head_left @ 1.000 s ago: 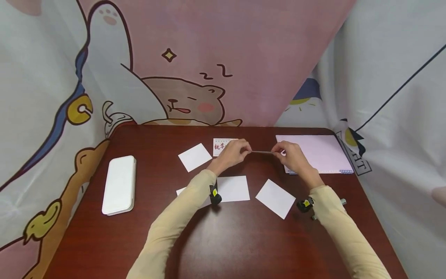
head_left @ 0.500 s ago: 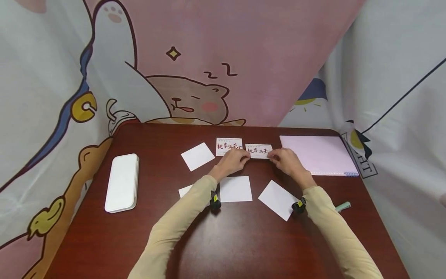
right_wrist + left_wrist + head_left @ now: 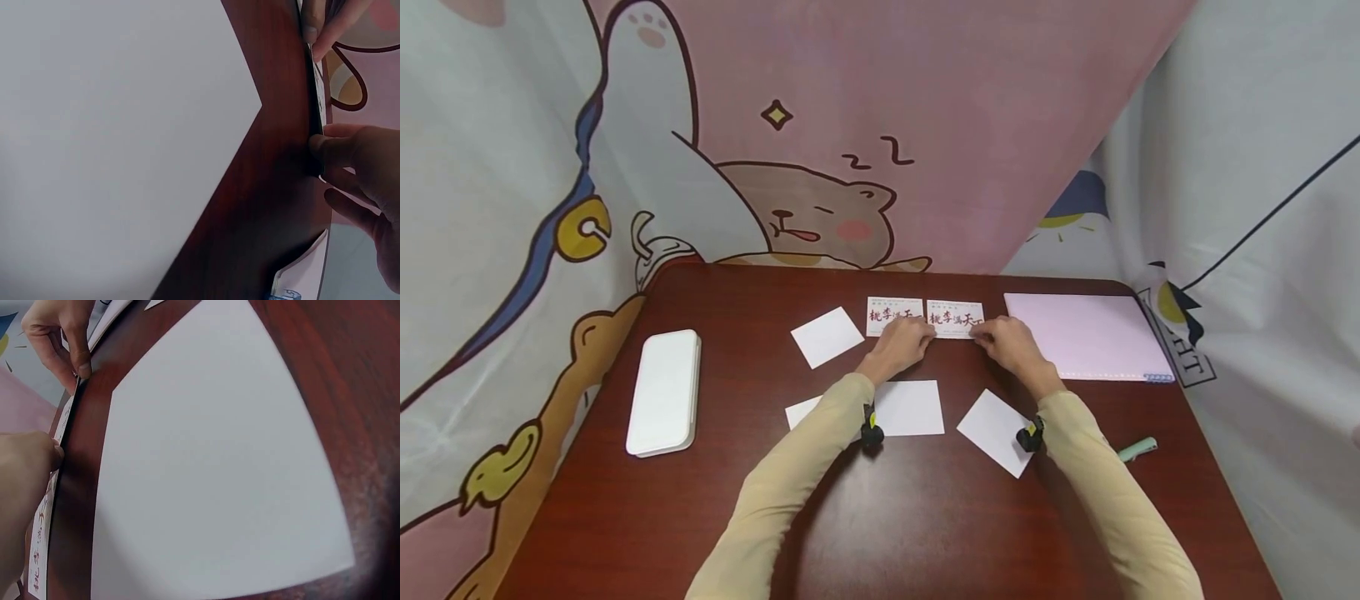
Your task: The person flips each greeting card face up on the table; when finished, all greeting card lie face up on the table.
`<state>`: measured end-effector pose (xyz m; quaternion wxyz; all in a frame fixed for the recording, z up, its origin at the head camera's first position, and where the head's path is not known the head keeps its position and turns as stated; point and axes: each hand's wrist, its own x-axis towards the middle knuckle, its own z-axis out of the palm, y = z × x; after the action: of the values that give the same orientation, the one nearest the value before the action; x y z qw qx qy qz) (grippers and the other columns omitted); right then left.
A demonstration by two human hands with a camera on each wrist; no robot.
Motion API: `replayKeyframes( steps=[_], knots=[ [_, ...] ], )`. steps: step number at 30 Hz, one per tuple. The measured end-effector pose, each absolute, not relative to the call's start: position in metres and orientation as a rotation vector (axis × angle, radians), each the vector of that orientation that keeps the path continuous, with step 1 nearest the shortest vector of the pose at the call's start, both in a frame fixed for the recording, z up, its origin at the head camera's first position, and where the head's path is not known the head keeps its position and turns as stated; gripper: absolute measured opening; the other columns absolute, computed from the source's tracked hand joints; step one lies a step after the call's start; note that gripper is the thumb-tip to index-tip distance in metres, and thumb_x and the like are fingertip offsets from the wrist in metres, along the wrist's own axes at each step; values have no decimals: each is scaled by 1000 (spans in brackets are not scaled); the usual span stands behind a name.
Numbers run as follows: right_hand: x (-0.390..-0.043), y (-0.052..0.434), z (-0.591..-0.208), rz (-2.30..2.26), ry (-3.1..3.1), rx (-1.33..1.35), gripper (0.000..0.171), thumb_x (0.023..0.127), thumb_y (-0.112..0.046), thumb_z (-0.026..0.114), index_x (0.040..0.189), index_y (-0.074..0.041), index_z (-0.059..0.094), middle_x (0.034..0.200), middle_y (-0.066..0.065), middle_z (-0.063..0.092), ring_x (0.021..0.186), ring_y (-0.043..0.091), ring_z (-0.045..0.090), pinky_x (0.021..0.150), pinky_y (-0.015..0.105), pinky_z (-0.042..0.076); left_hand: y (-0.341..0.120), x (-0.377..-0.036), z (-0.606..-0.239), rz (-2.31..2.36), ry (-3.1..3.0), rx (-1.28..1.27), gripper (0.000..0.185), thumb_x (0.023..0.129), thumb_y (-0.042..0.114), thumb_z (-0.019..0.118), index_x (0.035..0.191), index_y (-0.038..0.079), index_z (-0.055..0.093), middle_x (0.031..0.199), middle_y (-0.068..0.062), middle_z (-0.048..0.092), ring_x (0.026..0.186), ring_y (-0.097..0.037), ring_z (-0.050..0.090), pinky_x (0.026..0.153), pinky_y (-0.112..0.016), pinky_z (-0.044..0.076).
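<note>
In the head view, the left hand and right hand pinched the near corners of a printed card lying flat on the table, just beside a second printed card, with blank white cards nearby and a pink sheet to the right. The left wrist view showed fingertips touching the card's edge above a white card. The right wrist view showed fingertips pinching that thin edge.
</note>
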<state>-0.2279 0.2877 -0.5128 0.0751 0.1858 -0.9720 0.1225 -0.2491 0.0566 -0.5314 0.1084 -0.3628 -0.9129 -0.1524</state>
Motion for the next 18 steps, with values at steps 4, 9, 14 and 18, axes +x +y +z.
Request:
replayKeyframes(
  steps=[4, 9, 14, 18],
  knots=[
    [-230, 288, -512, 370, -2905, 571, 14, 78, -14, 72, 92, -15, 74, 87, 8, 71, 82, 29, 65, 74, 46, 49, 58, -250, -532, -407, -2695, -1059, 16, 88, 16, 57, 85, 20, 72, 83, 8, 66, 79, -10, 61, 75, -33, 49],
    [-230, 287, -513, 368, -2937, 545, 15, 80, -15, 70, 94, -15, 74, 91, 10, 71, 84, 31, 65, 74, 47, 49, 57, -251, -533, -370, -2672, -1061, 14, 87, 17, 59, 79, 20, 70, 80, 8, 67, 78, -11, 62, 73, -31, 49],
    [-227, 286, -514, 367, -2952, 522, 15, 80, -16, 69, 95, -16, 74, 93, 9, 71, 85, 31, 65, 74, 47, 49, 57, -250, -533, -370, -2676, -1055, 13, 87, 19, 59, 83, 22, 71, 82, 10, 67, 79, -9, 61, 74, -30, 49],
    [-224, 284, -513, 393, -2954, 496, 20, 80, -19, 70, 100, -16, 72, 93, 8, 71, 86, 30, 65, 76, 46, 49, 55, -249, -530, -431, -2670, -1044, 11, 87, 18, 60, 88, 19, 71, 85, 8, 67, 81, -9, 61, 74, -29, 50]
  ],
)
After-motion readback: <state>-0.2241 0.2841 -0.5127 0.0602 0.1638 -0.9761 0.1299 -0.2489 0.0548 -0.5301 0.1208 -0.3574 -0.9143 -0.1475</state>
